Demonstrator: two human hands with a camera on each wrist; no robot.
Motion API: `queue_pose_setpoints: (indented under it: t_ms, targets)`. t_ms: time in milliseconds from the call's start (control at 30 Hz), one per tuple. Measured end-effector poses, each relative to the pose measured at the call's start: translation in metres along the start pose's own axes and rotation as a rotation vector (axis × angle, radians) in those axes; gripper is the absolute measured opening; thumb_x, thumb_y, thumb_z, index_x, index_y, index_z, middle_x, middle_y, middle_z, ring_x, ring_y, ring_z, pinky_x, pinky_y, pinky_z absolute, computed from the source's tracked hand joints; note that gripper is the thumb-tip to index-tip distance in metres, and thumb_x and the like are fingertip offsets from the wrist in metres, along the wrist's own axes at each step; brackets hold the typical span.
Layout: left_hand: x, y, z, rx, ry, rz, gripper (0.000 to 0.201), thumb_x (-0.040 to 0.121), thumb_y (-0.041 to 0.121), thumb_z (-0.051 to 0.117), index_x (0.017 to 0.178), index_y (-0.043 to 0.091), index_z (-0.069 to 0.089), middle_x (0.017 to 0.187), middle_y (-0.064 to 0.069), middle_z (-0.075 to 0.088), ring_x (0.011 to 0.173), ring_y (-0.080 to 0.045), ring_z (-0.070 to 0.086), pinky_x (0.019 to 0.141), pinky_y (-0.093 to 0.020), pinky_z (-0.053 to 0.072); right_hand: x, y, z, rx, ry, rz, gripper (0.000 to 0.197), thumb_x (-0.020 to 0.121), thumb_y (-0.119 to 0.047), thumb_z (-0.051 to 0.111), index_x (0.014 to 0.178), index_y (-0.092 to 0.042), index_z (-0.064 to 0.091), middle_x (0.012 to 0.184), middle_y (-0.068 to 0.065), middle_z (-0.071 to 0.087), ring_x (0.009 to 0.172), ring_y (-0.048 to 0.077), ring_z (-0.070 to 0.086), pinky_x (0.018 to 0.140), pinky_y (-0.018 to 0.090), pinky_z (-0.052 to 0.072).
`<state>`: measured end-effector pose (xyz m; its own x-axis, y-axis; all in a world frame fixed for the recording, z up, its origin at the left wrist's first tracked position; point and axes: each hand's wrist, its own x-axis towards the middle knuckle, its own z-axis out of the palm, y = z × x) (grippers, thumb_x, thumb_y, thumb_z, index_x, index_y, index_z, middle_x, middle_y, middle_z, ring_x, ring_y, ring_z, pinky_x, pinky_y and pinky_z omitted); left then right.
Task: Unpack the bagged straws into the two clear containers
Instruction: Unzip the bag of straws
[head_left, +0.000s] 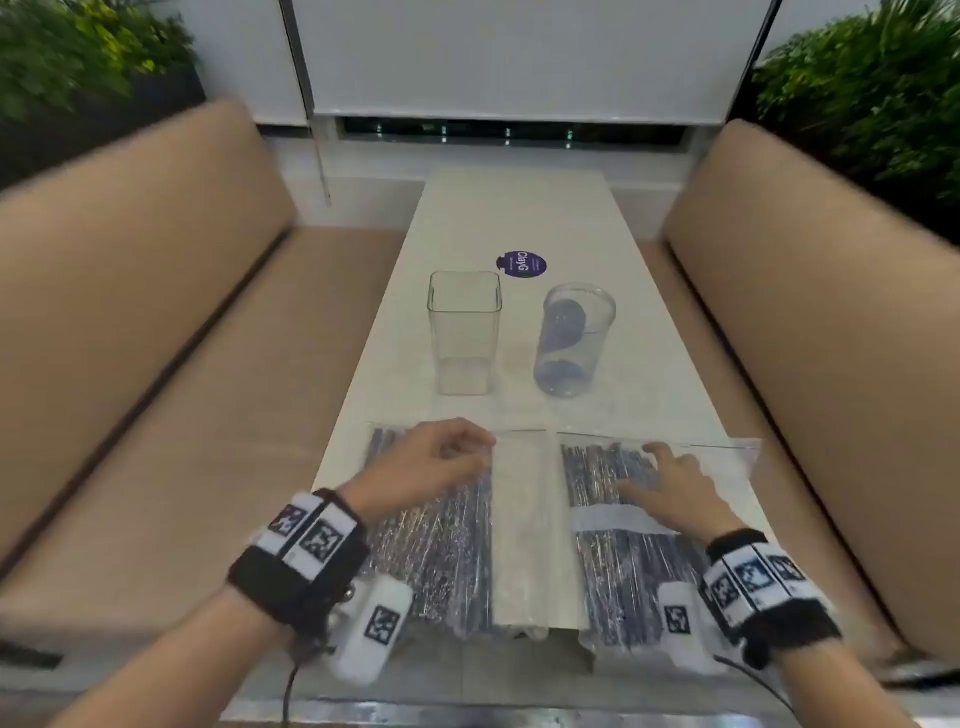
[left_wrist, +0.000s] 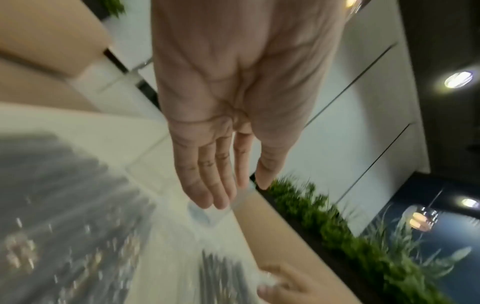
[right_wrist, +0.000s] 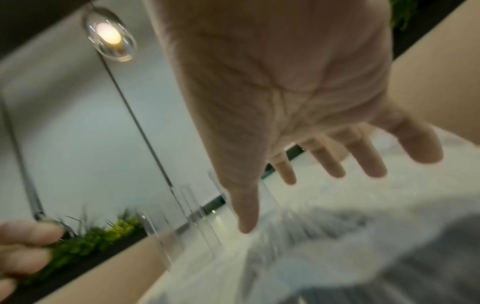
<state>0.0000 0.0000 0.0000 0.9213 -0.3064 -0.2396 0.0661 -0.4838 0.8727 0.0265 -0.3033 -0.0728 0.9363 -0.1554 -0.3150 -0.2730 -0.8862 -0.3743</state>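
Note:
Two clear bags of dark straws lie side by side at the near end of the white table (head_left: 519, 218). My left hand (head_left: 457, 452) hovers over the far end of the left bag (head_left: 441, 535); the left wrist view shows the left hand (left_wrist: 233, 195) with straight fingers, holding nothing. My right hand (head_left: 654, 473) is spread over the right bag (head_left: 623, 566), and the right wrist view shows the right hand (right_wrist: 291, 201) splayed and empty; contact with the bag is unclear. Behind the bags stand a square clear container (head_left: 464, 332) and a round clear container (head_left: 574, 340), both without straws.
A purple round sticker (head_left: 521, 264) lies on the table behind the containers. Tan upholstered benches (head_left: 156, 338) (head_left: 810, 291) flank the table on both sides. Green plants (head_left: 872, 93) and a white window blind (head_left: 519, 57) stand at the back. The bags overhang the table's near edge.

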Motion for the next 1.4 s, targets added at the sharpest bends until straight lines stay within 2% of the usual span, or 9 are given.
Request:
queue_pose_setpoints:
  t_ms: [133,300,600,767,900,1000,1100,1233,1400]
  targets:
    - [0.051,-0.004,0.053,0.083,-0.084,-0.073,0.029,0.094,0.016,0.058,0.122,0.008,0.06,0.104,-0.006,0.063,0.087,-0.018,0.063,0.083,-0.038,0.057,0.004,-0.014,0.03,-0.063,-0.041,0.132,0.101,0.073,-0.068,0.066,0.149,-0.026,0.014,0.147,0.017,0.03,0.133,0.042,0.035,0.104,0.057,0.034]
    - [0.07,-0.018,0.088,0.15,-0.165,-0.116,0.039,0.096,0.023,0.057,0.129,0.002,0.053,0.113,-0.019,0.067,0.101,-0.033,0.068,0.087,-0.044,0.057,0.001,-0.018,0.044,0.012,0.098,0.039,0.078,0.081,-0.043,0.069,0.14,-0.012,0.029,0.131,0.02,0.045,0.118,0.039,0.048,0.094,0.049,0.046]
    - [0.071,0.025,0.025,-0.306,0.055,-0.045,0.058,0.099,0.055,0.03,0.128,0.011,0.055,0.12,-0.008,0.064,0.107,-0.025,0.065,0.089,-0.039,0.056,-0.053,-0.039,-0.008,0.424,0.329,-0.556,0.062,0.083,-0.009,0.067,0.136,-0.023,0.039,0.124,0.002,0.054,0.109,0.02,0.056,0.089,0.036,0.05]
    - [0.067,0.086,-0.014,-0.317,-0.12,0.013,0.065,0.09,0.068,0.038,0.118,0.015,0.065,0.112,-0.006,0.073,0.087,-0.017,0.068,0.076,-0.034,0.055,-0.081,-0.055,-0.028,0.05,0.236,-0.839,0.064,0.072,-0.005,0.056,0.128,-0.032,0.042,0.115,-0.003,0.06,0.106,0.023,0.058,0.092,0.046,0.046]
    - [0.055,0.106,-0.005,0.353,-0.245,0.204,0.047,0.083,0.045,0.072,0.123,0.022,0.06,0.104,0.005,0.068,0.081,-0.011,0.065,0.071,-0.021,0.054,-0.089,-0.061,-0.022,-0.25,0.305,-0.961,0.063,0.068,0.0,0.053,0.122,-0.032,0.047,0.106,-0.007,0.06,0.098,0.018,0.054,0.097,0.047,0.041]
    - [0.053,0.094,0.002,0.664,-0.049,0.299,0.035,0.085,0.017,0.07,0.118,0.012,0.06,0.102,-0.002,0.067,0.071,-0.007,0.059,0.057,-0.007,0.041,-0.088,-0.057,-0.014,-0.289,0.425,-1.006,0.057,0.075,0.003,0.052,0.122,-0.03,0.05,0.103,-0.004,0.061,0.097,0.017,0.051,0.102,0.048,0.034]
    - [0.051,0.08,-0.005,0.407,0.08,0.139,0.03,0.086,0.015,0.067,0.114,0.009,0.056,0.097,-0.01,0.068,0.063,-0.009,0.063,0.051,-0.007,0.047,-0.09,-0.052,-0.01,-0.287,0.546,-1.027,0.049,0.079,0.003,0.046,0.118,-0.027,0.052,0.098,0.001,0.064,0.093,0.021,0.051,0.1,0.047,0.03]
    - [0.041,0.065,-0.014,0.208,-0.058,-0.034,0.009,0.089,0.005,0.06,0.091,-0.001,0.066,0.079,-0.014,0.072,0.066,-0.016,0.071,0.072,-0.034,0.063,-0.095,-0.047,-0.01,-0.263,0.623,-1.054,0.053,0.076,0.007,0.052,0.117,-0.026,0.053,0.1,0.005,0.065,0.094,0.022,0.051,0.1,0.048,0.033]
    - [0.027,0.059,-0.025,-0.126,0.002,-0.008,0.005,0.087,-0.003,0.064,0.086,0.0,0.067,0.069,-0.01,0.067,0.057,-0.013,0.064,0.061,-0.023,0.059,-0.095,-0.042,0.0,-0.341,0.552,-0.958,0.083,0.062,0.01,0.08,0.129,-0.029,0.05,0.109,0.005,0.063,0.101,0.022,0.054,0.096,0.053,0.043]
